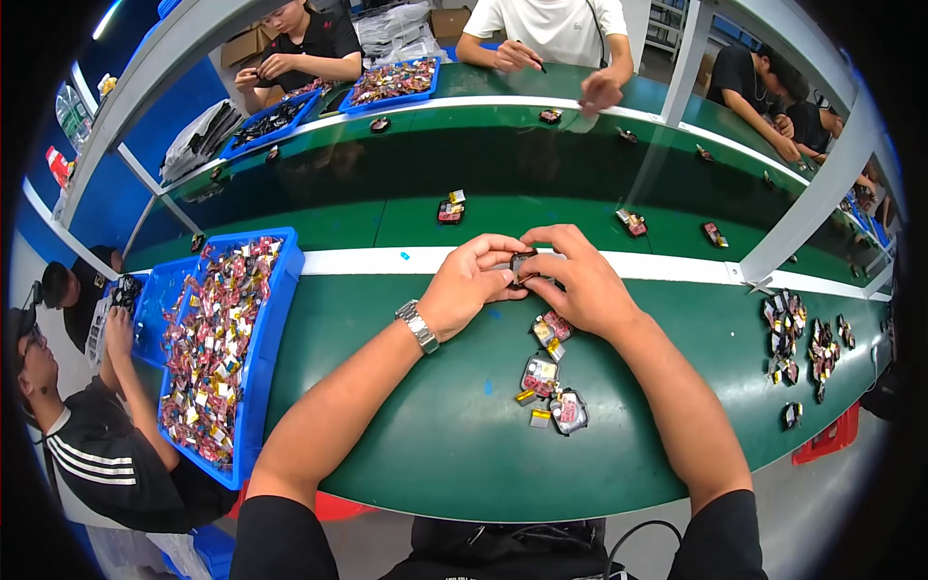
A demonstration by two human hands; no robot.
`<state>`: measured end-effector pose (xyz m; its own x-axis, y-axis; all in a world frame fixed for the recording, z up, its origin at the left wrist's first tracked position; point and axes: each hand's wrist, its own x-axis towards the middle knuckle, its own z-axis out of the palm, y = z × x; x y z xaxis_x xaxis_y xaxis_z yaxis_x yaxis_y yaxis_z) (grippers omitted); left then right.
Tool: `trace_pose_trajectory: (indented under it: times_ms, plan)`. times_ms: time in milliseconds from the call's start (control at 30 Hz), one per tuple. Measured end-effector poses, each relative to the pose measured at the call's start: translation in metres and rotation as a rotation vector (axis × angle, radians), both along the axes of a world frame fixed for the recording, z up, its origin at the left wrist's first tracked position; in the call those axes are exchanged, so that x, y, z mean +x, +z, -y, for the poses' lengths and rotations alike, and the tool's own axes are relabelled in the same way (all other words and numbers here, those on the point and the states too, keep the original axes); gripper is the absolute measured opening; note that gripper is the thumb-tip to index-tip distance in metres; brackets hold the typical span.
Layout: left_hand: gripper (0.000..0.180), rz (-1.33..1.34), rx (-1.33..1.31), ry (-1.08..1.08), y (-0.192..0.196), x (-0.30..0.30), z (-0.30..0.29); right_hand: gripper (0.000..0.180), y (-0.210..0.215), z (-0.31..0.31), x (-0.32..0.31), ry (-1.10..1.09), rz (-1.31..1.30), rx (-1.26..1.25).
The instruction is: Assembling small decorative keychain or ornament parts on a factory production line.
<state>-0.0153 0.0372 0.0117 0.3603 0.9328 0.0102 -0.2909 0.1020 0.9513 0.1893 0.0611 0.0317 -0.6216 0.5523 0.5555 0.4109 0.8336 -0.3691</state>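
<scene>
**Green bench, one small dark piece pinched between two hands**

Green is the work surface (425,425), and everything below is placed against the white stripe (367,261) that runs across it.

Far left of the stripe's near end sits a deep blue bin (275,319), heaped with small foil-bright packets in red, silver and yellow; a neighbour's hand reaches into a second blue bin beside it.

At the stripe's middle, the left hand (469,285), with a metal watch (417,326) on its wrist, closes thumb and fingers on a small dark part (523,263). The right hand (580,280) grips the same piece from the other side, fingers curled narrow over its top. Judging by this, the work wants a steady pinch on the edges, wrists resting low on the bench, so the piece does not twist.

Just nearer than the stripe, below the hands, lie a few loose parts (549,382): dark rounded frames with red and yellow tabs.

Beyond the stripe, a single red-and-yellow piece (450,208) rests on the darker belt. At the stripe's right end, dark pieces (802,343) are clustered.
</scene>
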Motion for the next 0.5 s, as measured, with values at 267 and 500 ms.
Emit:
trace_pose_trajectory:
  times_ms: [267,500]
  plan:
    - [0.040,-0.023,0.069,-0.047,0.0010,0.0001,-0.0016,0.007,-0.0058,0.0018,-0.0045,-0.078,-0.114,-0.147]
    - [0.035,-0.017,0.015,-0.031,0.0018,0.0023,0.0015,0.007,-0.0060,0.0012,0.0002,-0.035,-0.116,-0.175]
